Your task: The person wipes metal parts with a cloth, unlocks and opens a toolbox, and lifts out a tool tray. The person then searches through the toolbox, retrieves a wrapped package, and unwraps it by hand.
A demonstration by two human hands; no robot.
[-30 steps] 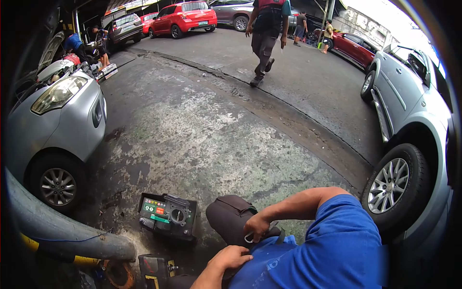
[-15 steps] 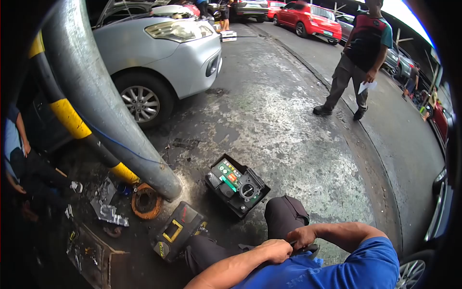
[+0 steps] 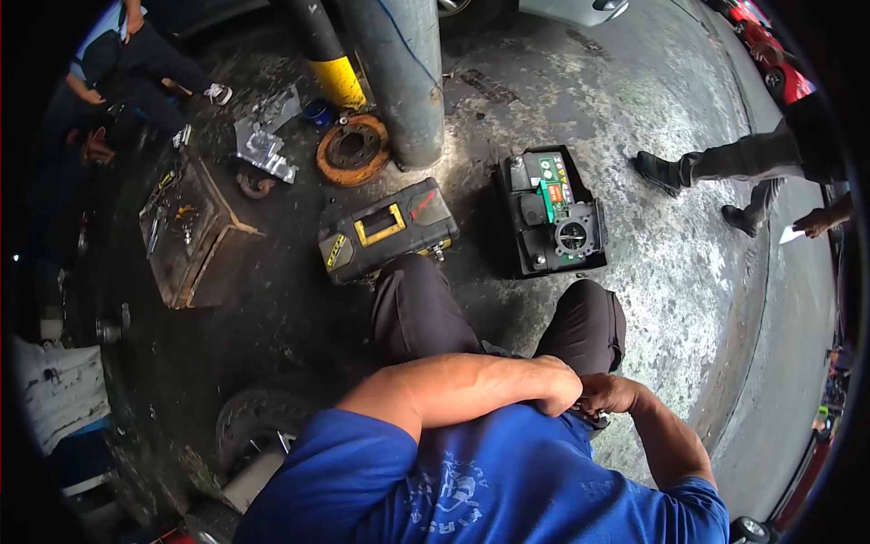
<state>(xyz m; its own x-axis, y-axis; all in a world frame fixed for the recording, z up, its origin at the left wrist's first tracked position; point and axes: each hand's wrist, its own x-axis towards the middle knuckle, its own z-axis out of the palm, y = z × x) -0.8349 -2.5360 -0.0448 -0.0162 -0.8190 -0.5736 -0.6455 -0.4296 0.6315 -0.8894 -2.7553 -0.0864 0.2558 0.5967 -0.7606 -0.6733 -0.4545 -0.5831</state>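
Note:
My left hand [image 3: 556, 386] is closed at my waist, in front of the blue shirt. Right beside it, my right hand [image 3: 609, 395] has its fingers bent around something small and dark at the right of my waist. The hands and shirt hide most of that item, so its kind is unclear. Beyond my knees, a car battery [image 3: 553, 170] with a green label stands in a black tray [image 3: 595, 210]. A round metal throttle body [image 3: 587, 253] lies on the near end. To its left sits a black toolbox [image 3: 435, 220] with a yellow handle; neither hand touches these.
A grey pillar [image 3: 403, 91] rises behind the toolbox, with a rusty brake disc [image 3: 330, 165] at its foot. Tools lie on a worn wooden box [image 3: 195, 263] at left. One person [image 3: 149, 54] is at upper left; another person [image 3: 752, 161] stands at right holding paper.
My view has tilted down and turned left, so the battery and toolbox appear higher and more of my shirt shows. Both hands stay together at my waist.

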